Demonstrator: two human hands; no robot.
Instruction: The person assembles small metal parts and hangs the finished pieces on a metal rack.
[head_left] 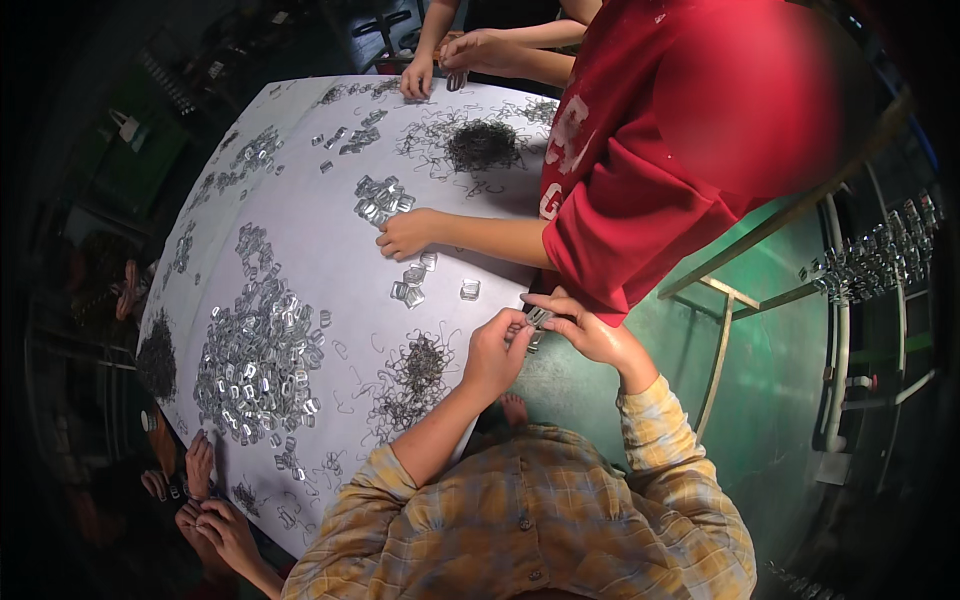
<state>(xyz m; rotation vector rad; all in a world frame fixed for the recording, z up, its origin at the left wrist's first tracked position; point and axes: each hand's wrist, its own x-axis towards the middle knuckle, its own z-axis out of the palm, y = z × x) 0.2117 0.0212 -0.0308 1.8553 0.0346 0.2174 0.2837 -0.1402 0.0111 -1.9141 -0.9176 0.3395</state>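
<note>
Just off the table's right edge, my left hand point(496, 352) and my right hand point(598, 338) meet around a small silver metal buckle point(538, 317). Left thumb and fingertips pinch its near left side, while the right thumb and fingers grip it from the other side. A second metal piece seems to show just below it, partly hidden by the fingers. Nearest to my left forearm on the table is a tangle of thin dark wire hooks point(424, 365). One lone buckle point(470, 289) lies flat beyond my left hand.
The white-covered table point(310, 180) bears a large buckle heap point(258, 365), a smaller buckle pile point(382, 200) and a dark wire-hook pile point(482, 146). A co-worker in a red shirt point(640, 170) reaches across close by. Other people's hands work at the far and left edges. Hanging metal parts point(880, 250) stand right.
</note>
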